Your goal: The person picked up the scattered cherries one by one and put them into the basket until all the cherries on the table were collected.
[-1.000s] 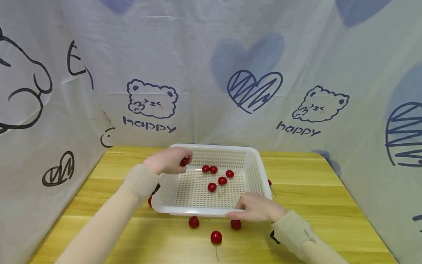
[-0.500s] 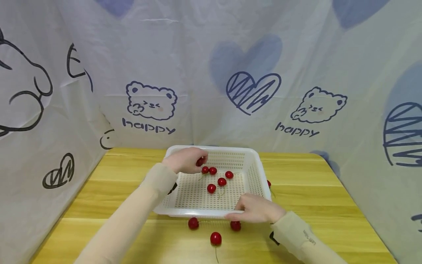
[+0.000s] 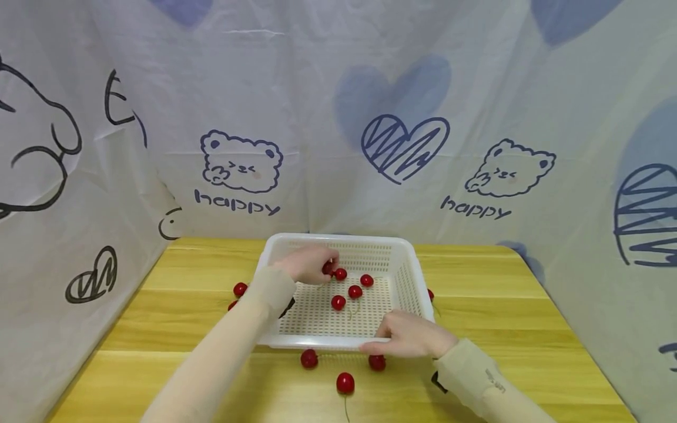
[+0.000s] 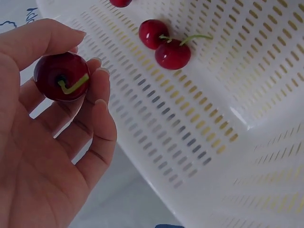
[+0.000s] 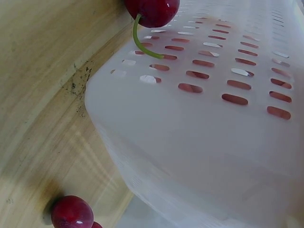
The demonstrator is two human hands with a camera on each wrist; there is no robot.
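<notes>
A white perforated plastic basket [image 3: 317,341] stands on the wooden table, several red cherries lying on its floor. My left hand [image 3: 309,265] reaches over the basket's back left part. Between its thumb and fingers it pinches a dark red cherry [image 4: 61,76] with a short green stem. Two joined cherries [image 4: 172,53] lie in the basket beyond those fingers in the left wrist view. At the near right of the basket, my right hand [image 3: 409,335] grips the rim, thumb outside and fingers curled over the edge.
In front of the basket lie loose cherries [image 3: 345,383] on the table [image 3: 508,323]. Two more, including an outer cherry [image 3: 240,289], sit left of it, and another cherry [image 3: 431,295] right of it. A printed white cloth [image 3: 328,194] hangs behind.
My left hand has moved right and deeper over the basket with its cherry, now near the cherries on the floor. Cherries left of the basket came into view. My right hand stays on the rim.
</notes>
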